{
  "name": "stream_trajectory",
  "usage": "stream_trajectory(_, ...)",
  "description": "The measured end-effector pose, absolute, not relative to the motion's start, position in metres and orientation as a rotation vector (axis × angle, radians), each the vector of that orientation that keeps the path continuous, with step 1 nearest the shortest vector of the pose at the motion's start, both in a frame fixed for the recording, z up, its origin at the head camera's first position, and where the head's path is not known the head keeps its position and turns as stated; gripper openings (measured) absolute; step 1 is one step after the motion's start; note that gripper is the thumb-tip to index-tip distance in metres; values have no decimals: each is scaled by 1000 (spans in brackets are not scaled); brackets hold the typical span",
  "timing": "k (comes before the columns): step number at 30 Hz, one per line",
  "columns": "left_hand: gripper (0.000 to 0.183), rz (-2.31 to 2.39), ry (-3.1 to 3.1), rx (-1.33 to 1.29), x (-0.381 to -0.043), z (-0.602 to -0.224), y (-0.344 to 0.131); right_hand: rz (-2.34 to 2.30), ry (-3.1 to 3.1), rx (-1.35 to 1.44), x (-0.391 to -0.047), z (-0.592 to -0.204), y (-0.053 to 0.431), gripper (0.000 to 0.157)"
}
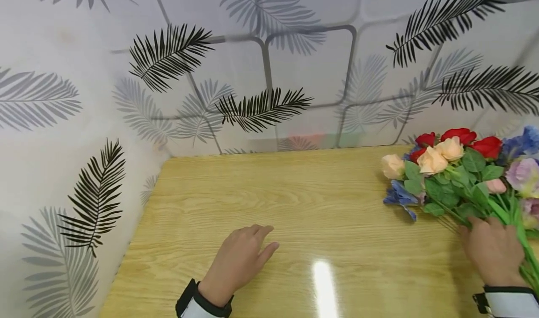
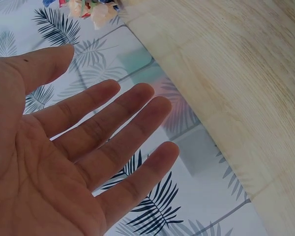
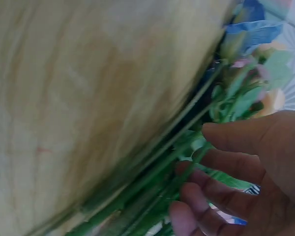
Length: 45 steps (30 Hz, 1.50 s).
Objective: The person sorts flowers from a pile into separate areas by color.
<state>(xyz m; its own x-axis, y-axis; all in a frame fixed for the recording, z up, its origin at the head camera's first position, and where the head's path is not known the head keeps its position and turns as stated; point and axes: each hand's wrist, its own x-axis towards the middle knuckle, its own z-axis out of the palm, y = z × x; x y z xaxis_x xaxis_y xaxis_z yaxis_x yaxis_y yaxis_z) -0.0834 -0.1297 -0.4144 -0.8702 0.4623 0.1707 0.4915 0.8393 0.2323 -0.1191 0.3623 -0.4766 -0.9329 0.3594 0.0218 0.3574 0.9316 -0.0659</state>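
Note:
A bunch of artificial-looking flowers (image 1: 467, 177) lies at the right of the table, with red, peach, blue and purple blooms and green leaves. My right hand (image 1: 494, 250) is at its green stems (image 3: 152, 182). In the right wrist view the fingertips reach in among the stems, slightly bent, while the thumb stands apart from them; a thin stem crosses in front of the fingertips. Over the bare wood left of centre hovers my left hand (image 1: 242, 259), holding nothing. Its palm and spread, loosely straight fingers show in the left wrist view.
The wood-grain table (image 1: 278, 191) meets a translucent sheet (image 1: 303, 75) printed with black and grey leaves along its back and left edges. A light reflection (image 1: 325, 287) shines near the front. Frame-like dark lines show through the sheet.

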Motion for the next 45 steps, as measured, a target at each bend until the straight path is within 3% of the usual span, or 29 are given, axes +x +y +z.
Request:
stream_trajectory(8, 40, -393, -2899, -756, -84, -414, -128, 139, -2859, -482, -115, -478, 366, 14)
stream_trajectory(21, 39, -382, -2892, -764, -85, -412, -127, 398, -2613, -472, -123, -464, 373, 22)
stream_trajectory(30, 39, -372, -2900, -752, -84, -411, -127, 829, -2429, -492, -138, -444, 372, 41)
stream_trajectory(45, 40, -387, -2894, -742, -82, -411, -128, 493, -2207, -109, -142, -422, 342, 21)
